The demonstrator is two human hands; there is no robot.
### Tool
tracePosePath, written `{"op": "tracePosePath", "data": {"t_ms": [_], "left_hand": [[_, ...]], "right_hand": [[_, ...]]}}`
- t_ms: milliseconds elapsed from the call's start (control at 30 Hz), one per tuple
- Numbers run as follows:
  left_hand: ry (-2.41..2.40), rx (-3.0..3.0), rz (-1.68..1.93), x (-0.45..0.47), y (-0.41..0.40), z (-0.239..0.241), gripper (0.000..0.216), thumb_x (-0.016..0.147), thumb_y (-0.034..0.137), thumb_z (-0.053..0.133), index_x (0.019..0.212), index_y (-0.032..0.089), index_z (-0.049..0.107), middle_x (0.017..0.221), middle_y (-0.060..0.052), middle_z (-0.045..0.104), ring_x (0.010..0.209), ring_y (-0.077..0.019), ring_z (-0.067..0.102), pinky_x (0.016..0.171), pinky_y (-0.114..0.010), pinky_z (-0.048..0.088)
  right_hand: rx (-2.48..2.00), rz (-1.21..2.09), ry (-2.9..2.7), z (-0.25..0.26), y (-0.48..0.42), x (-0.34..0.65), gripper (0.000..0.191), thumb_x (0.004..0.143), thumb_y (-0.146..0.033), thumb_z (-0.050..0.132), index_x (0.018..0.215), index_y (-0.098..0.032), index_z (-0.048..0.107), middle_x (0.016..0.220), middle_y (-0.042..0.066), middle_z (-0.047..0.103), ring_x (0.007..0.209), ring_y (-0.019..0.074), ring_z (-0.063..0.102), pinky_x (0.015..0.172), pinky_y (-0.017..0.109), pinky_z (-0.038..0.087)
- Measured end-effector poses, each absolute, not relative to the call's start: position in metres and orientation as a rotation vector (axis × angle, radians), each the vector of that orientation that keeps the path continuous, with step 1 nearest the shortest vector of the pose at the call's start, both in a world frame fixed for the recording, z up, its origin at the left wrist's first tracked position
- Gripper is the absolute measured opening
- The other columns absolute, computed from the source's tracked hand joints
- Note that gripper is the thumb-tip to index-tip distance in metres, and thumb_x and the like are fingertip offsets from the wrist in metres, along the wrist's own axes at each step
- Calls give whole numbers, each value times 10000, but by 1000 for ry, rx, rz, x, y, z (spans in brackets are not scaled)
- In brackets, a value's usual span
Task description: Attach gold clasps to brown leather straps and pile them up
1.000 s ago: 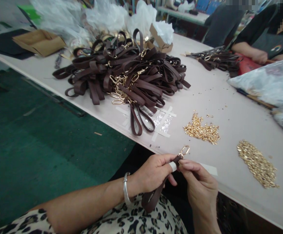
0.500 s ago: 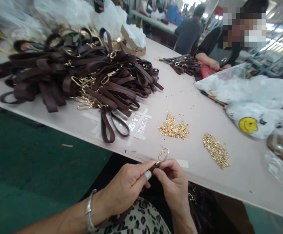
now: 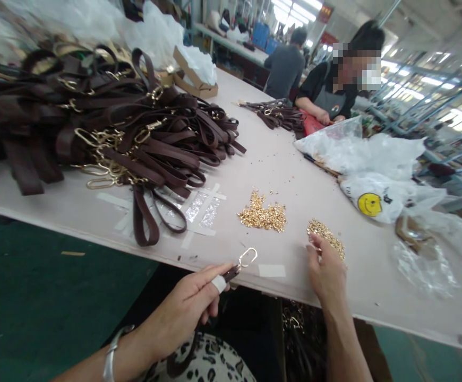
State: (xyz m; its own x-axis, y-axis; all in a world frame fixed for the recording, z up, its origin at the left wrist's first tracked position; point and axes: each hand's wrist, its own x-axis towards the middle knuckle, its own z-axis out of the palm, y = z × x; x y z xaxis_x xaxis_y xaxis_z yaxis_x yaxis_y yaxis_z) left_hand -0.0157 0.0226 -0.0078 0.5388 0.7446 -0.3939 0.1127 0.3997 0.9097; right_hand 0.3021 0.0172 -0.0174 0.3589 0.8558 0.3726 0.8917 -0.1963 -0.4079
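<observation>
My left hand (image 3: 191,300) is closed around a dark brown leather strap (image 3: 231,273), its end sticking out past the fingertips. A gold oval ring (image 3: 248,258) hangs from that end over the table edge. White tape wraps one finger of this hand. My right hand (image 3: 326,270) has its thumb and fingertips drawn together at the near left side of a pile of small gold metal pieces (image 3: 332,241). Whatever is between those fingertips is too small to make out. To the left lies a second pile of small gold pieces (image 3: 263,215).
A big heap of brown straps (image 3: 167,148) with gold hooks covers the table's left side. Plastic bags (image 3: 374,191) lie at the right. Across the table (image 3: 271,175), a co-worker (image 3: 326,98) handles something red. A container of straps (image 3: 298,334) is below the edge.
My right hand has left the strap and moved right to the far-right gold pile. My left hand still grips the strap. The view has shifted to the right.
</observation>
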Motion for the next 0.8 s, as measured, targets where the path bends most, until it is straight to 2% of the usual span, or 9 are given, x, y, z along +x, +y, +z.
{"op": "tracePosePath", "data": {"t_ms": [67, 167, 267, 333, 400, 567, 800], "left_hand": [[928, 1048, 485, -19, 23, -10, 486, 929, 352, 553, 1398, 227, 567, 983, -36, 669, 656, -96, 508, 581, -212, 432], [875, 931, 493, -19, 24, -11, 495, 848, 295, 673, 1333, 217, 619, 1044, -34, 699, 671, -83, 513, 641, -216, 445], [864, 817, 480, -19, 25, -9, 391, 777, 289, 747, 1141, 155, 698, 896, -16, 702, 638, -80, 528, 633, -218, 451], [872, 782, 474, -20, 27, -9, 318, 750, 292, 774, 1019, 139, 701, 767, 15, 665, 615, -82, 541, 614, -215, 453], [885, 773, 473, -22, 28, -10, 298, 732, 303, 792, 957, 139, 685, 721, 31, 640, 604, -83, 550, 598, -210, 455], [903, 795, 456, -26, 29, -13, 301, 763, 327, 774, 980, 149, 665, 730, 24, 655, 625, -91, 577, 625, -219, 476], [892, 816, 498, -22, 30, -13, 317, 764, 302, 758, 1039, 148, 719, 826, -8, 688, 663, -93, 563, 641, -223, 470]], "right_hand": [[-2090, -134, -1571, -22, 25, 327, 406, 897, -247, 417, 1202, -105, 644, 1127, 204, 692, 1056, 324, 605, 991, 571, 428], [-2079, -152, -1696, -30, 29, 337, 429, 872, -176, 377, 1183, -112, 664, 1114, 185, 704, 1055, 309, 600, 985, 535, 447], [-2041, -168, -1779, -37, 23, 331, 424, 872, -150, 371, 1164, -150, 678, 1159, 138, 706, 1076, 276, 604, 994, 480, 461], [-2026, -186, -1796, -38, 15, 328, 401, 891, -167, 380, 1154, -167, 683, 1144, 118, 716, 1057, 256, 624, 979, 446, 480], [-2023, -212, -1786, -37, 6, 327, 366, 920, -210, 400, 1147, -182, 686, 1121, 104, 727, 1021, 240, 652, 934, 408, 507], [-2045, -344, -1715, -32, -9, 331, 312, 962, -323, 456, 1135, -187, 678, 1074, 103, 743, 921, 232, 690, 821, 362, 536], [-2008, -358, -1977, -34, 4, 337, 323, 967, -327, 436, 1075, -184, 704, 1031, 90, 746, 937, 225, 669, 901, 367, 505]]}}
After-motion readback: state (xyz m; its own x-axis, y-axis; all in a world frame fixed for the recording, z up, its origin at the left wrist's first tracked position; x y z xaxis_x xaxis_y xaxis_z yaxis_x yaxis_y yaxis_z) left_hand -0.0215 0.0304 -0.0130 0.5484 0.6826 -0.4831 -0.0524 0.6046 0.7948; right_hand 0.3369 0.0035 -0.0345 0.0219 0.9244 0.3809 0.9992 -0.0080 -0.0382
